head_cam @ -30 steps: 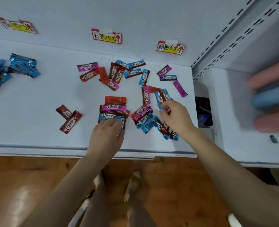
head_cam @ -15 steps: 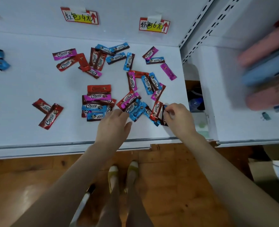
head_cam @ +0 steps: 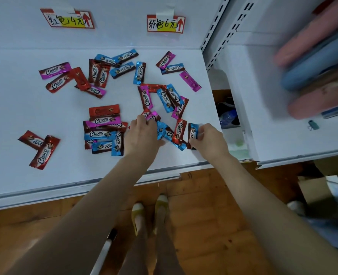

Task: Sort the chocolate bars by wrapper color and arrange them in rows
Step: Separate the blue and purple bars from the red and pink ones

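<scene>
dozens of chocolate bars [head_cam: 165, 98] in red, pink and blue wrappers lie unsorted on a white counter [head_cam: 35, 108], overlapping in loose clusters from the middle toward its back and right edges. one blue bar [head_cam: 193, 132] sits near the front right corner, pinched between the thumb and fingers of the right hand [head_cam: 207, 138]. just beside it, the left hand [head_cam: 142, 135] rests on the heap with its fingers bent down onto a pink bar [head_cam: 153, 115]; whether it grips that bar i cannot tell. a small stack [head_cam: 104, 128] of mixed colours lies left of that hand, and two red bars [head_cam: 42, 149] lie apart toward the front left. two handwritten price labels [head_cam: 165, 23] are taped to the white back wall. a second white shelf [head_cam: 263, 116] to the right holds blurred pink and blue rolls [head_cam: 312, 56]. below the front edge are a wooden floor [head_cam: 203, 195], the person's shoes [head_cam: 137, 213] and a cardboard box [head_cam: 318, 189].
</scene>
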The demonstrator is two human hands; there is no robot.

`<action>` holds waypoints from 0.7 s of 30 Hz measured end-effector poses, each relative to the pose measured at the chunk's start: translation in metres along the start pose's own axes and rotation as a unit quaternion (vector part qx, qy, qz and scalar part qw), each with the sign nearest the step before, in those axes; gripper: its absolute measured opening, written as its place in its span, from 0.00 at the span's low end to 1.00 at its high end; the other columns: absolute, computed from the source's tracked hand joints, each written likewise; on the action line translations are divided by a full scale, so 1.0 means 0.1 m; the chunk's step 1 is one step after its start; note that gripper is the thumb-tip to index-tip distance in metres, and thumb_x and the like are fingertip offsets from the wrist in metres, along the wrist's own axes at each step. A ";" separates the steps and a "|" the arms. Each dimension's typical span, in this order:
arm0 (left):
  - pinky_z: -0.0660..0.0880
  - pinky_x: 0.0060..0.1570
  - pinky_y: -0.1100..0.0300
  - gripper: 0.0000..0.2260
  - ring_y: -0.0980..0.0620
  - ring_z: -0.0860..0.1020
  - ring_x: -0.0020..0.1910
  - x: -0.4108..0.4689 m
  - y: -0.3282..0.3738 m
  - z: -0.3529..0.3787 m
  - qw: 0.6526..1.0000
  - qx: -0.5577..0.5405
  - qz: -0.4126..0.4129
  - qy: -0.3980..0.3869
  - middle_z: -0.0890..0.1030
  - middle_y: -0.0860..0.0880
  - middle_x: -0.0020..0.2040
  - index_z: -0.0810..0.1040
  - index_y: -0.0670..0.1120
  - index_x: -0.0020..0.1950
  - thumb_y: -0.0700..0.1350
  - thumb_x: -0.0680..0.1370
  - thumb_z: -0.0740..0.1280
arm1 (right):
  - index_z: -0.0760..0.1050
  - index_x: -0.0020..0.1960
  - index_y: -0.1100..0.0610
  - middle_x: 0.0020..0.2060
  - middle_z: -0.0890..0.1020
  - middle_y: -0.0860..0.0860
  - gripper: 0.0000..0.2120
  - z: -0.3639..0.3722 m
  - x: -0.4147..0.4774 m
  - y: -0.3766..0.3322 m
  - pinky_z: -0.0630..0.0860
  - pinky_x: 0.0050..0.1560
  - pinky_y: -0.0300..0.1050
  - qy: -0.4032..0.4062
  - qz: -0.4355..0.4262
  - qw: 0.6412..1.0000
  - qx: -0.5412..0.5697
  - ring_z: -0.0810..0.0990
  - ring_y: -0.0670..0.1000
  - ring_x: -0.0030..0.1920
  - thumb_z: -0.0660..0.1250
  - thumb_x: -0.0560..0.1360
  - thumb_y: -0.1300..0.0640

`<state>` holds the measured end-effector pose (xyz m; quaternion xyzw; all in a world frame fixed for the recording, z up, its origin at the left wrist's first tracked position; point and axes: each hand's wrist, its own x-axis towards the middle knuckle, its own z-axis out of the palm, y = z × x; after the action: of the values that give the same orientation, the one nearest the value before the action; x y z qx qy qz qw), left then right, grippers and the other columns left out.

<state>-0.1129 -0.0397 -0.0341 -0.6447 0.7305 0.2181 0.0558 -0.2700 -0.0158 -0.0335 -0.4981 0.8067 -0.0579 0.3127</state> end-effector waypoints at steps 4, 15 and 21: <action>0.69 0.55 0.55 0.20 0.47 0.71 0.58 0.05 0.00 -0.04 0.998 0.055 0.029 -0.016 0.73 0.44 0.59 0.70 0.43 0.62 0.54 0.76 0.66 | 0.73 0.53 0.58 0.50 0.81 0.54 0.09 -0.03 -0.01 -0.02 0.70 0.34 0.37 -0.019 -0.023 0.999 0.020 0.75 0.46 0.41 0.67 0.74 0.56; 0.66 0.41 0.59 0.12 0.45 0.74 0.50 0.00 0.03 -0.09 0.995 0.052 0.034 -0.073 0.72 0.41 0.57 0.70 0.38 0.61 0.38 0.78 0.60 | 0.62 0.37 0.56 0.31 0.68 0.46 0.13 -0.20 -0.04 -0.19 0.64 0.24 0.24 0.021 -0.069 0.990 0.124 0.68 0.40 0.31 0.64 0.75 0.60; 0.67 0.38 0.56 0.06 0.46 0.74 0.42 0.03 -0.07 -0.19 0.997 -0.014 -0.010 -0.071 0.74 0.45 0.47 0.66 0.43 0.54 0.38 0.78 0.59 | 0.64 0.50 0.59 0.37 0.71 0.47 0.08 -0.24 0.27 -0.35 0.65 0.25 0.27 0.013 -0.078 0.988 0.135 0.70 0.42 0.33 0.63 0.76 0.61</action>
<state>-0.1030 -0.0502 -0.0193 -0.6354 0.7153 0.2728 0.1008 -0.2647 -0.0611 -0.0115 -0.5123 0.7541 -0.1970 0.3606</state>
